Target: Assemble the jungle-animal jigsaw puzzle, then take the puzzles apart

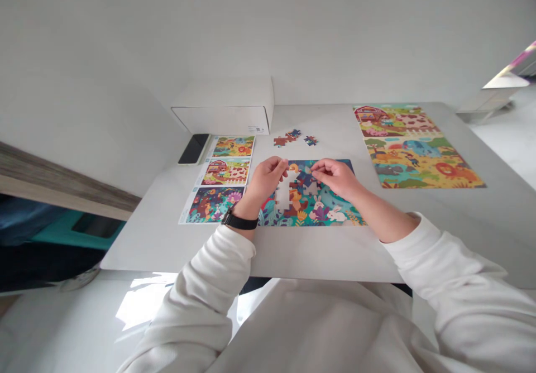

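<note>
A partly assembled jigsaw puzzle (330,221) with white rabbits and blue-green plants lies on the table before me. Pale gaps show in its middle and left part. My left hand (267,178), with a black watch (239,220) on the wrist, is over the puzzle's upper left, its fingers pinched together. What they hold, if anything, is hidden. Over the upper middle, my right hand (335,177) pinches the edge of a dark blue puzzle piece (307,178), which sits at a slant beside a gap. Loose puzzle pieces (287,138) and a small blue piece (310,140) lie beyond.
Three picture cards (224,172) lie in a column on the left, below a phone (194,148) and a white box (221,119). On the right are a farm puzzle (397,120) and a safari puzzle (422,163). A wall stands behind the table (326,256).
</note>
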Action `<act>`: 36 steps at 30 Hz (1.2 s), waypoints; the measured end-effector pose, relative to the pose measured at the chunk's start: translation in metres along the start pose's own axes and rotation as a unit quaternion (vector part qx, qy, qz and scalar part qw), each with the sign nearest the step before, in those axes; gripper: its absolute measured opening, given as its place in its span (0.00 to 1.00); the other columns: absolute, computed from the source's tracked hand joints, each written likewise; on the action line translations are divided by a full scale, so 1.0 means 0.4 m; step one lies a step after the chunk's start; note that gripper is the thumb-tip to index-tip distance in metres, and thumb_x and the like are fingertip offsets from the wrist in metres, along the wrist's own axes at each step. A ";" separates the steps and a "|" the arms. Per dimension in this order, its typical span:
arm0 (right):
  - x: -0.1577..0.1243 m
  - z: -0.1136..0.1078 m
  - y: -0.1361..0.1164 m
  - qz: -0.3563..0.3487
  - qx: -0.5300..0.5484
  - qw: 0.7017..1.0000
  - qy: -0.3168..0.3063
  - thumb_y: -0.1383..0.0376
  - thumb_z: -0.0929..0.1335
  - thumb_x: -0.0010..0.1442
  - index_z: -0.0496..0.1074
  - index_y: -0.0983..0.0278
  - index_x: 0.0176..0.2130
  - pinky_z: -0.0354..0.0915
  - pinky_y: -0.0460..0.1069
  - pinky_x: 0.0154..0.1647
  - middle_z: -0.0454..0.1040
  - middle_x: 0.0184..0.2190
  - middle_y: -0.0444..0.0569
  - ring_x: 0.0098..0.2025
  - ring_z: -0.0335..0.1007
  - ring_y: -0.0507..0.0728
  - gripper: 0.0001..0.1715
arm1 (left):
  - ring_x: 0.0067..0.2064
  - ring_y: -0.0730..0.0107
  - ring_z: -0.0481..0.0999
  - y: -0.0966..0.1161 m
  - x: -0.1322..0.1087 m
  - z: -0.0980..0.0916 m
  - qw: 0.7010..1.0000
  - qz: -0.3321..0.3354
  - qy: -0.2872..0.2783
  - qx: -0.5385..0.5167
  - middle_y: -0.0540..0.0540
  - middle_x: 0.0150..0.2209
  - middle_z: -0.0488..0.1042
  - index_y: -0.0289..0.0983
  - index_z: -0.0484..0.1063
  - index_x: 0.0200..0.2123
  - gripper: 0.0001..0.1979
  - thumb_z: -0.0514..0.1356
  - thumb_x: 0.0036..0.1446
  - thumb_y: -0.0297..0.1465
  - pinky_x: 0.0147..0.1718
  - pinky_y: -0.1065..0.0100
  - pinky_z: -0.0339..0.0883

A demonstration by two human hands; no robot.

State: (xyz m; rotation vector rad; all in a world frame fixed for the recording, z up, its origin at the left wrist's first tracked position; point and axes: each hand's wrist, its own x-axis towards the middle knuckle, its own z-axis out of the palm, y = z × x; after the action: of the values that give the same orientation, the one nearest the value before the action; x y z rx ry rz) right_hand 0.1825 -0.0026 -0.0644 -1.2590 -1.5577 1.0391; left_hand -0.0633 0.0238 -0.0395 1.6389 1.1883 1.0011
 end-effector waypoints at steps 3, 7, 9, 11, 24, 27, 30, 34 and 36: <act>-0.001 0.002 -0.002 -0.004 0.000 1.000 -0.002 0.49 0.76 0.59 0.80 0.60 0.42 0.72 0.52 0.35 0.82 0.34 0.48 0.33 0.77 0.57 0.19 | 0.27 0.74 0.69 -0.004 0.005 -0.005 1.000 -0.001 0.001 0.000 0.49 0.30 0.77 0.39 0.75 0.37 0.14 0.61 0.66 0.44 0.25 0.72 0.60; -0.002 0.001 -0.005 -0.005 0.002 1.000 0.000 0.48 0.76 0.58 0.80 0.59 0.42 0.71 0.52 0.33 0.83 0.34 0.48 0.32 0.77 0.57 0.20 | 0.29 0.72 0.72 -0.007 0.012 -0.022 1.000 -0.003 0.017 -0.007 0.48 0.34 0.79 0.39 0.78 0.43 0.11 0.63 0.63 0.40 0.26 0.71 0.62; -0.002 0.000 -0.006 -0.006 0.003 1.000 0.001 0.48 0.76 0.58 0.80 0.59 0.41 0.71 0.52 0.33 0.83 0.34 0.48 0.32 0.77 0.57 0.20 | 0.30 0.72 0.73 -0.008 0.014 -0.028 1.000 0.001 0.026 -0.007 0.48 0.34 0.79 0.39 0.78 0.43 0.12 0.64 0.62 0.40 0.26 0.71 0.62; -0.002 0.000 -0.007 -0.008 0.000 1.000 -0.001 0.49 0.76 0.59 0.80 0.59 0.42 0.72 0.52 0.34 0.83 0.34 0.48 0.32 0.77 0.57 0.19 | 0.30 0.72 0.72 -0.008 0.015 -0.030 0.999 0.003 0.030 -0.010 0.48 0.32 0.78 0.39 0.78 0.41 0.12 0.65 0.61 0.41 0.26 0.71 0.61; -0.001 0.000 -0.007 -0.004 0.001 1.000 -0.008 0.53 0.74 0.61 0.80 0.59 0.44 0.74 0.52 0.38 0.85 0.38 0.48 0.34 0.80 0.56 0.15 | 0.36 0.65 0.81 -0.019 -0.007 0.025 0.994 -0.017 -0.110 -0.001 0.44 0.38 0.83 0.39 0.79 0.43 0.18 0.70 0.56 0.44 0.31 0.69 0.69; -0.003 0.001 -0.010 0.010 0.008 1.000 -0.017 0.54 0.75 0.60 0.79 0.59 0.45 0.74 0.51 0.36 0.85 0.36 0.48 0.34 0.80 0.57 0.16 | 0.34 0.66 0.79 -0.025 -0.004 0.025 0.995 -0.026 -0.098 -0.009 0.45 0.35 0.82 0.39 0.78 0.41 0.16 0.71 0.55 0.43 0.30 0.69 0.69; -0.005 0.001 -0.013 0.017 0.007 0.999 -0.037 0.55 0.75 0.60 0.79 0.58 0.48 0.75 0.52 0.38 0.86 0.36 0.47 0.36 0.81 0.58 0.17 | 0.32 0.68 0.78 -0.027 -0.001 0.021 0.996 -0.037 -0.076 -0.020 0.46 0.35 0.82 0.39 0.79 0.43 0.17 0.71 0.55 0.43 0.30 0.69 0.69; -0.002 -0.006 -0.020 0.008 -0.002 0.998 -0.056 0.56 0.75 0.60 0.79 0.58 0.51 0.75 0.53 0.40 0.87 0.38 0.47 0.38 0.83 0.58 0.20 | 0.30 0.69 0.76 -0.031 0.003 0.013 0.998 -0.041 -0.050 -0.014 0.47 0.35 0.82 0.39 0.80 0.45 0.16 0.69 0.57 0.42 0.28 0.70 0.68; 0.002 -0.014 -0.027 0.006 0.008 0.999 -0.043 0.56 0.75 0.60 0.78 0.58 0.51 0.75 0.53 0.40 0.87 0.38 0.47 0.39 0.83 0.59 0.20 | 0.30 0.69 0.76 -0.035 0.008 0.004 0.999 -0.040 -0.034 0.000 0.47 0.35 0.82 0.40 0.81 0.45 0.14 0.68 0.59 0.41 0.28 0.69 0.68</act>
State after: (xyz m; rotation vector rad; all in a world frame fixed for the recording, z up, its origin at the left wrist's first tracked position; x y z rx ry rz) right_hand 0.1847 -0.0030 -0.0524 -1.2296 -1.6057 1.1245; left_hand -0.0650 0.0291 -0.0528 1.6004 1.1982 0.8876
